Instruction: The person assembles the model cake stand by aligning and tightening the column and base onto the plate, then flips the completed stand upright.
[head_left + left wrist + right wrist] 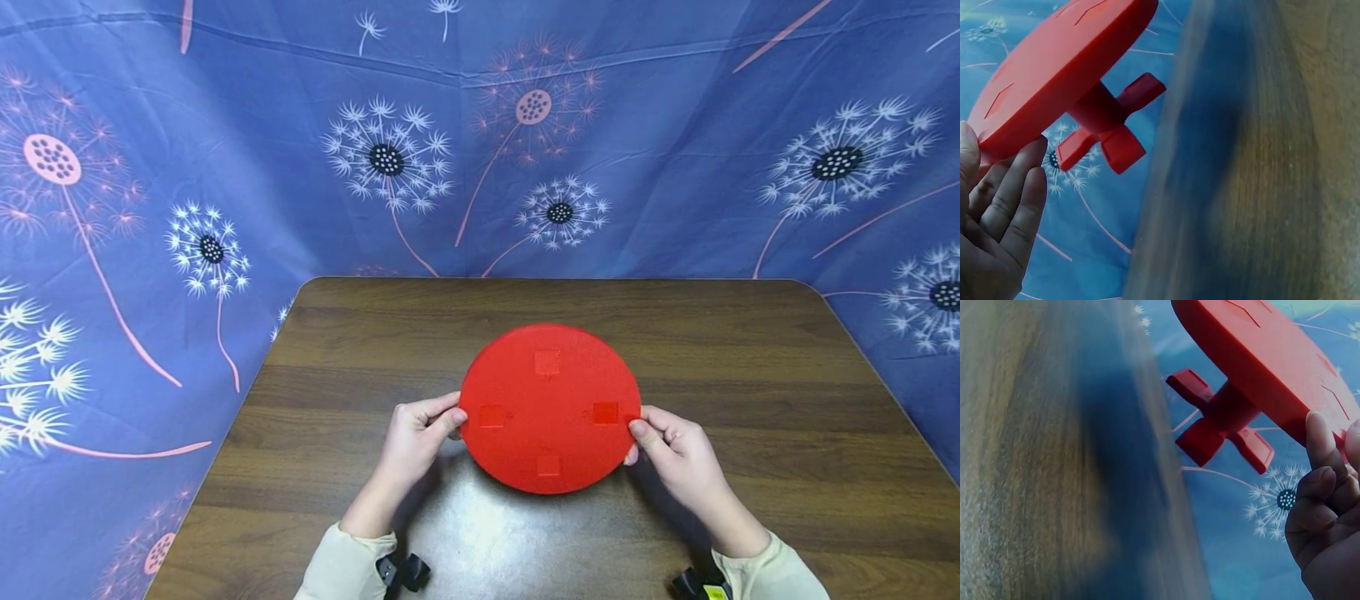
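Observation:
A red round toy table (pixel 549 417) is held up over the wooden table, its flat top facing the head camera and several square marks showing on it. Beneath the disc, a short central post (pixel 1094 109) ends in splayed feet (pixel 1200 442), which show only in the wrist views. My left hand (pixel 414 435) pinches the left rim, thumb on top and fingers underneath. On the opposite side my right hand (pixel 678 454) grips the rim the same way, its thumb over the edge.
The brown wooden table (pixel 337 350) spreads under both hands, with shadows on it. Behind and to the sides hangs a blue cloth (pixel 300 108) printed with dandelions. Black wrist devices (pixel 405 572) sit by the pale sleeves (pixel 347 567).

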`<state>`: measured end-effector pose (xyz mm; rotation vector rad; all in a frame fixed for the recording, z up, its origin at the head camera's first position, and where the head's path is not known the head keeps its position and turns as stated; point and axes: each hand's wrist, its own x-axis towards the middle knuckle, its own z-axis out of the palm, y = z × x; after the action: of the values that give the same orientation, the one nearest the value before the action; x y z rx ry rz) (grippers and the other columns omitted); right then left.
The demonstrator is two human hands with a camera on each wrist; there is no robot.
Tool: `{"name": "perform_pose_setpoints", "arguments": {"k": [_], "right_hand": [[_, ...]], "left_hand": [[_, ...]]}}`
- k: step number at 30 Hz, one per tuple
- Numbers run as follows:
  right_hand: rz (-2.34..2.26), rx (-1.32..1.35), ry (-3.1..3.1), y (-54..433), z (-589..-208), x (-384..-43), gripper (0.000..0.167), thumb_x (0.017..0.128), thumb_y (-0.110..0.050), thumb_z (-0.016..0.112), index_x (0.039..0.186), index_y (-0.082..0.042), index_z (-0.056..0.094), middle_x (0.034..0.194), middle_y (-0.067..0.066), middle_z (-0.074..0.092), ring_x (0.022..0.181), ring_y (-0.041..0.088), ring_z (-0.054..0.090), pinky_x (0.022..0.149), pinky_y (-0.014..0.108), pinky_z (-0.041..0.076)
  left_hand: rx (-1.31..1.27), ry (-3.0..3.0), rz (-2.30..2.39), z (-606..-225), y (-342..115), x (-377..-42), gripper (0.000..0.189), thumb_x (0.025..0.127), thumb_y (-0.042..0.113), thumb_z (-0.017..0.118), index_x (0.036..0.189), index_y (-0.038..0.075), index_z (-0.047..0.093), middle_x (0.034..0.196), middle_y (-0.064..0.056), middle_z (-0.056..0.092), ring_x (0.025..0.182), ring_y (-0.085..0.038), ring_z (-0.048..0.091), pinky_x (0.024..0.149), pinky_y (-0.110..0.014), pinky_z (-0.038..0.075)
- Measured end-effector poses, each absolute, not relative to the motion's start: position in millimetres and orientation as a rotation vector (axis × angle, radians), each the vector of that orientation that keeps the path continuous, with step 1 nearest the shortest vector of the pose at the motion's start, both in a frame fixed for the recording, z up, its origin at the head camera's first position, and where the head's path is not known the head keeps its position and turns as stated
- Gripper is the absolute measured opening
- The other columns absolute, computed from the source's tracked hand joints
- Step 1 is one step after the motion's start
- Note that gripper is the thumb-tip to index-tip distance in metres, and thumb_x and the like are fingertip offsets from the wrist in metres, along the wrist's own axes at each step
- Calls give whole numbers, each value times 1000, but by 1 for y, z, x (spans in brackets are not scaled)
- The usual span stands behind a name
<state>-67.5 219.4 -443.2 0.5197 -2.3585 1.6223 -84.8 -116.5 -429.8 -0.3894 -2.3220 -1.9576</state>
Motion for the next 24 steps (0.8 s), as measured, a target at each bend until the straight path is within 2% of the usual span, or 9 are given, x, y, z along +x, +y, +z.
{"name": "perform_pose_setpoints", "arguments": {"k": [4, 10, 14, 17, 24], "right_hand": [[1687, 508, -2345, 219, -441, -68, 14, 92, 11, 54, 91, 2, 65, 57, -3, 61, 53, 11, 55, 49, 28, 43], [1783, 529, -2307, 217, -438, -70, 21, 95, 11, 49, 82, 0, 63, 54, -1, 59, 49, 18, 50, 46, 32, 39], [1859, 550, -2274, 217, -438, -72, 28, 96, 11, 47, 75, -1, 60, 54, 1, 58, 49, 20, 47, 45, 34, 37], [1888, 564, -2258, 217, -438, -73, 30, 96, 11, 46, 73, -2, 58, 54, 1, 57, 48, 20, 47, 45, 34, 36], [1863, 502, -2312, 215, -437, -74, 34, 99, 6, 44, 70, -3, 58, 53, 1, 57, 48, 19, 48, 45, 35, 37]], "left_hand": [[-373, -2310, -2025, -430, -116, -86, 28, 87, -1, 67, 113, -13, 67, 85, -25, 71, 60, -17, 68, 60, -40, 58], [-373, -2274, -2171, -429, -116, -87, 29, 92, -3, 60, 115, -20, 60, 92, -34, 67, 61, -7, 67, 61, -36, 59], [-360, -2255, -2267, -431, -117, -88, 30, 95, -2, 57, 118, -22, 57, 90, -36, 66, 60, -7, 67, 61, -36, 59], [-332, -2232, -2335, -432, -116, -89, 30, 96, -2, 55, 118, -22, 56, 88, -34, 67, 59, -8, 67, 61, -35, 59], [-264, -2214, -2412, -434, -115, -91, 32, 99, 3, 53, 116, -23, 57, 74, -20, 70, 54, -11, 66, 57, -33, 58]]}}
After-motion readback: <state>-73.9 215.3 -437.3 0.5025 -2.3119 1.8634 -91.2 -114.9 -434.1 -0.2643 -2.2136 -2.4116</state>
